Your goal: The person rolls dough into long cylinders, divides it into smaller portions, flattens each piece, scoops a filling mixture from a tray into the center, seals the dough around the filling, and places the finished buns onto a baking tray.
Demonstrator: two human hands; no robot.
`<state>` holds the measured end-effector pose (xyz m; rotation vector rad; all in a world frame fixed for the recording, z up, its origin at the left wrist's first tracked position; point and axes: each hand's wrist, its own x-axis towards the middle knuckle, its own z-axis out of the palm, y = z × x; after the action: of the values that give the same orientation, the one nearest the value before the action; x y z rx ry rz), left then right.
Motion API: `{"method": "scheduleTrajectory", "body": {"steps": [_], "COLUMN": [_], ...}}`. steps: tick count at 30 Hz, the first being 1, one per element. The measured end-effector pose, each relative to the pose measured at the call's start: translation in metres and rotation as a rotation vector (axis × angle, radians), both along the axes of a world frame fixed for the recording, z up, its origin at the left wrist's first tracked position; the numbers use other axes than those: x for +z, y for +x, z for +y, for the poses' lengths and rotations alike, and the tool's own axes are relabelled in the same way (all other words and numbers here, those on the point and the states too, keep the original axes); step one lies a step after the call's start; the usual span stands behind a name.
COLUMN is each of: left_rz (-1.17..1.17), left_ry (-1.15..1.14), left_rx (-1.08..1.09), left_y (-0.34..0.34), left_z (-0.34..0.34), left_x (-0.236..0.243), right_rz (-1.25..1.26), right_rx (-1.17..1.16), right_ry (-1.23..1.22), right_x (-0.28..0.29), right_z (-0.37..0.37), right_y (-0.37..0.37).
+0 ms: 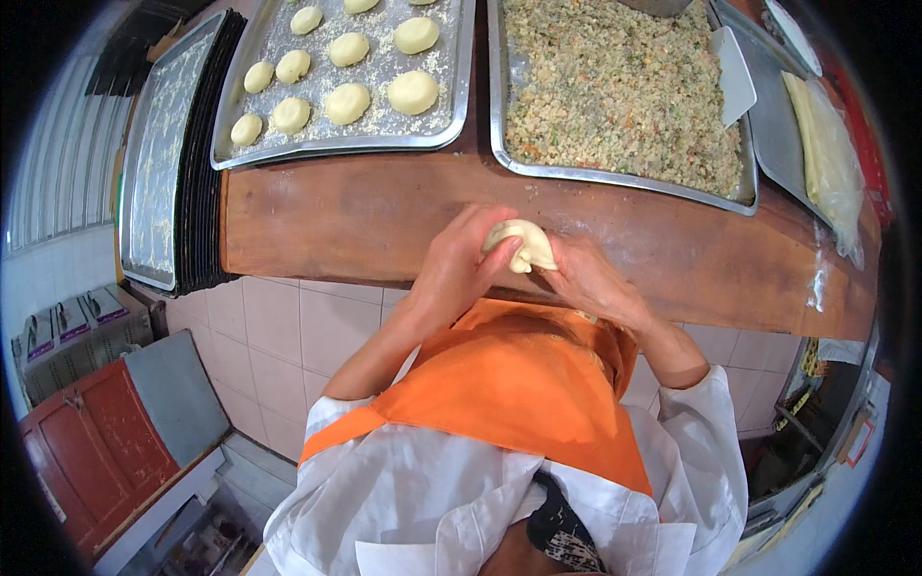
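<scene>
- The purple-and-white labels (86,312) on the boxes, down on the floor side left of the wooden worktable (384,216), carry marks too small for me to read.
- At the worktable's far left, a metal tray (331,147) holds rows of smooth, flattened dough rounds (413,92), with pale crumbs scattered between them.
- At its far right, a rectangular metal tray of filling (624,183) is heaped with crumbly filling (615,86), beige flecked with orange and green; a flat white scraper (734,77) leans on its right rim.
- Beyond that, toward the worktable's right end, a clear plastic bag (843,163) lies crinkled around a long pale yellow slab (803,134) (what it is, I can't tell).
- Against the worktable's left end stands a stack of trays (173,163), the top one dusted white.
- My dough piece (526,242) is up in my hands over the worktable's near edge, soft, cream-coloured, curled, one lip hanging down.
- My left hand (463,254) pinches its left side, thumb pressed on the front; my right hand (594,278) grips its right side with the fingers drawn together.
- My orange apron (509,384) bulges below the worktable's near edge, creased cloth over white sleeves (687,432).
</scene>
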<state>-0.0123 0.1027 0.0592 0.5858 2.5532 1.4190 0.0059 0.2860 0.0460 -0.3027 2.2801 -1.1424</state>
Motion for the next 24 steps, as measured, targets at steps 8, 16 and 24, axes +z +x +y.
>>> {"method": "scheduleTrajectory", "body": {"steps": [8,16,24], "left_rz": [0.449,0.486,0.376], "left_ry": [-0.171,-0.161,-0.647], "left_rx": [-0.066,0.263,-0.282], "left_y": [0.013,-0.011,-0.017], "left_z": [0.015,0.006,-0.061], "left_x": [0.008,-0.031,-0.045], "right_rz": [0.121,0.237,0.524], "right_rx": [0.135,0.194,0.204], "right_ry": [-0.349,-0.252,0.327], "right_x": [-0.007,0.026,0.032], "right_z": [-0.005,-0.019,0.05], "right_y": [0.015,0.003,-0.016]}}
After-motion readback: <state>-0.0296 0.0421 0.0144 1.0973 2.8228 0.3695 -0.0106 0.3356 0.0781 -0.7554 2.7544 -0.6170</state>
